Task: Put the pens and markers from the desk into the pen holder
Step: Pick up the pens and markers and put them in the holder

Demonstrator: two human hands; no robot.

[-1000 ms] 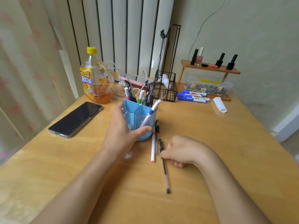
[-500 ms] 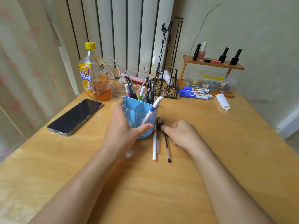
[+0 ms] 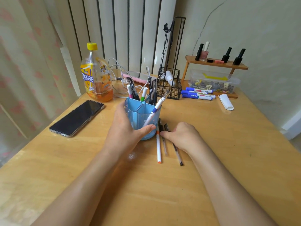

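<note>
the blue pen holder is seen just above the middle of the frame, upright on the table, and it is gripped by the left hand, whose fingers are wrapped round its left wall with the thumb pressed across the front. several pens and markers are already stood in its compartments; a white marker with a blue band is leaned out of the front right one. right beside the holder, on its right, three pens are laid on the table side by side: a white pen with orange ends, a clear pen with a black cap, and a dark-tipped pen angled toward the lower right. the right hand is laid over the upper ends of the last two, fingers curled down, thumb tip pressed at the black cap; whether a pen is actually pinched cannot be told. further out, three blue-capped markers are lined up at the upper right, next to a black wire basket and a white roll. a phone is laid face up at the left, with an orange drink bottle behind it.
</note>
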